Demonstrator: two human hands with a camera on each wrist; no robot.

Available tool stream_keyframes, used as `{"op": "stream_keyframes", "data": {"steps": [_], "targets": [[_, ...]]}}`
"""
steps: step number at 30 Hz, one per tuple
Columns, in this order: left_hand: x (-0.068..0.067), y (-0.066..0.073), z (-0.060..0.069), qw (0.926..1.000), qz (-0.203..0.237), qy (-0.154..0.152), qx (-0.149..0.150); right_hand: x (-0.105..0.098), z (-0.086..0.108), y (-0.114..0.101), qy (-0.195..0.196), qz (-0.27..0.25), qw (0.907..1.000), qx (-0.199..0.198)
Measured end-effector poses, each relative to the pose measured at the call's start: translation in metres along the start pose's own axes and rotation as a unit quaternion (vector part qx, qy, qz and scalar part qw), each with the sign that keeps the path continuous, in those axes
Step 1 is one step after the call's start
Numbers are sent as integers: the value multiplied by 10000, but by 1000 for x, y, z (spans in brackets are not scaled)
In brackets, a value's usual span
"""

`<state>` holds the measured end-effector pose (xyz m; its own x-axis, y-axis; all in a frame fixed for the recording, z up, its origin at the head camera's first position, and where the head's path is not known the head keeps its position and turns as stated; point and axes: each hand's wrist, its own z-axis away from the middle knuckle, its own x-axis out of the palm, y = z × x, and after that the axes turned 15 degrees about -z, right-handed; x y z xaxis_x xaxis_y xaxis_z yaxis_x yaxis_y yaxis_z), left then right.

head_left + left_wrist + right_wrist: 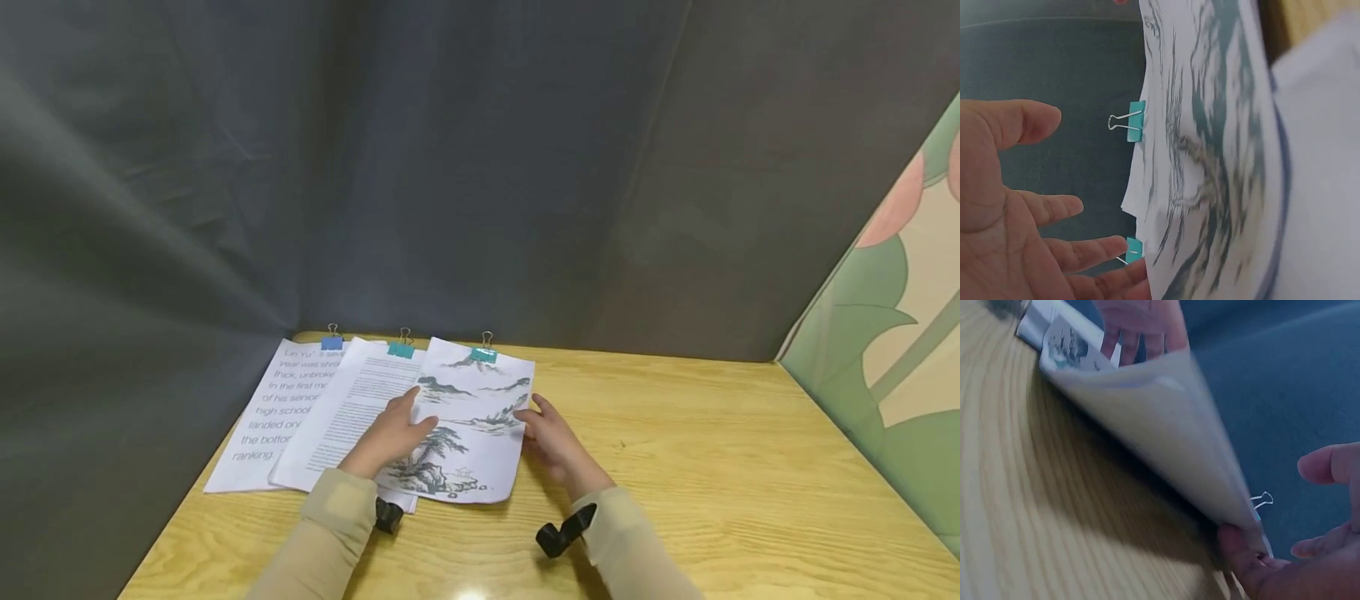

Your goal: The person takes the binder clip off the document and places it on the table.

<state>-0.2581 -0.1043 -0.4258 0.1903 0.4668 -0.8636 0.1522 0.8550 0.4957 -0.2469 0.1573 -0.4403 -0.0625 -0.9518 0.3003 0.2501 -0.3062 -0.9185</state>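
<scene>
A stack of sheets with a landscape painting [468, 408] is held at its top by a teal binder clip [483, 355]. The left hand [393, 433] lies at its left edge, with spread fingers; in the left wrist view the hand [1041, 219] has its thumb apart from the painted sheet [1204, 156]. On the opposite side, the right hand [558, 450] touches the stack's right edge. In the right wrist view, fingertips of that hand [1310, 550] meet the edge of the bent-up stack [1160, 419], while the thumb stands away from it.
Left of the painting, a stack with small print [360, 400] under a teal clip [401, 350] overlaps a large-print stack [255, 433] under a blue clip [332, 342]. The wooden table [675, 467] meets a dark curtain [480, 167] behind and a floral panel [892, 333] at right.
</scene>
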Motion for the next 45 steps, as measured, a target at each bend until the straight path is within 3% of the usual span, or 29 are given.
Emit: {"op": "stream_keyframes", "data": {"steps": [4, 14, 19, 25, 29, 35, 45], "targets": [[1, 4, 0, 9996, 260, -86, 85, -9, -1, -1, 144, 401, 9991, -21], [9, 19, 0, 9945, 946, -406, 174, -28, -2, 1, 72, 1375, 9897, -399], [16, 29, 0, 9914, 1184, -386, 403, -40, 0, -1, 87, 1521, 9873, -453], [29, 39, -1, 9872, 1468, -125, 613, -53, 4, -5, 272, 1737, 9832, -495], [39, 48, -2, 9822, 1799, 15, 537, -63, 8, -7, 424, 1830, 9809, -512], [46, 61, -4, 9717, 2345, -195, 203, -76, 14, -13, 667, 2048, 9749, -555], [57, 61, -16, 9582, 2785, -628, -201, -97, 25, -12, 720, 2248, 9706, -469]]}}
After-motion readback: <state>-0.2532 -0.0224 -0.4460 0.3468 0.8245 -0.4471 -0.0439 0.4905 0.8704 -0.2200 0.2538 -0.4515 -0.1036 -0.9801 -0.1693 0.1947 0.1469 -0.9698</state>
